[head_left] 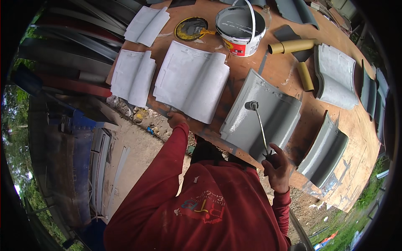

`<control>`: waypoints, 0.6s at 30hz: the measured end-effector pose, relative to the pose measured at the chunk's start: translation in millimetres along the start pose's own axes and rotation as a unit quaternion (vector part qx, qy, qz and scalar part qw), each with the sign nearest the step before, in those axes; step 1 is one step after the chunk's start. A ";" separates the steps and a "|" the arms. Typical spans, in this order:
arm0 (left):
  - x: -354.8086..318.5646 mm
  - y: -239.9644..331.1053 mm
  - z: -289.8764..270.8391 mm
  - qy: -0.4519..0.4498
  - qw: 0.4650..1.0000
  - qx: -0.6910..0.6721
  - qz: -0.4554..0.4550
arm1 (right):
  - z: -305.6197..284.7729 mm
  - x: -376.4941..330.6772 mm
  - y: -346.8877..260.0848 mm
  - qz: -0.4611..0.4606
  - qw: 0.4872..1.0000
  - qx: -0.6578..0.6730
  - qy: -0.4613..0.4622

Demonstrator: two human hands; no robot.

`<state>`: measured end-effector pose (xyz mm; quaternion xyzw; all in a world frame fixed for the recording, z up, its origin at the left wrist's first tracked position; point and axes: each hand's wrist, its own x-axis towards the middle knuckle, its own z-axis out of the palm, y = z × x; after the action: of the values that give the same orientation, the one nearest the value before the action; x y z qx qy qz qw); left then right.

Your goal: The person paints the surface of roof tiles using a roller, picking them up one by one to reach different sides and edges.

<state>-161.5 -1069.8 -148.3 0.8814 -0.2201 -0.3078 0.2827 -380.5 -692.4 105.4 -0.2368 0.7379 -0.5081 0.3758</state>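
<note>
My right hand is closed round the dark handle of a small paint roller. Its thin rod reaches forward, and the grey-coated head rests on a curved roof tile covered in wet-looking grey paint. At the table's near edge, my left hand has its fingers curled on the rim, beside an unpainted whitish roof tile; part of its grip is hidden. Beyond the tiles stands a white bucket of grey paint, handle raised. Left of it, a paintbrush lies across a paint-smeared round lid.
The wooden table carries two more whitish tiles at left, a grey-painted tile at right, and a pale grey tile behind it. Cardboard tubes lie near the bucket. Metal sheets are stacked off the table's left side.
</note>
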 end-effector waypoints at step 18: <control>6.0 86.7 -18.5 -0.461 0.417 0.096 0.778 | 234.4 66.8 -80.3 0.078 0.944 0.250 0.202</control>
<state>-163.4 -1130.9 -83.8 0.0818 -0.9370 -0.2933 0.1712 -237.1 -905.2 111.8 0.0309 0.6637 -0.6827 0.3041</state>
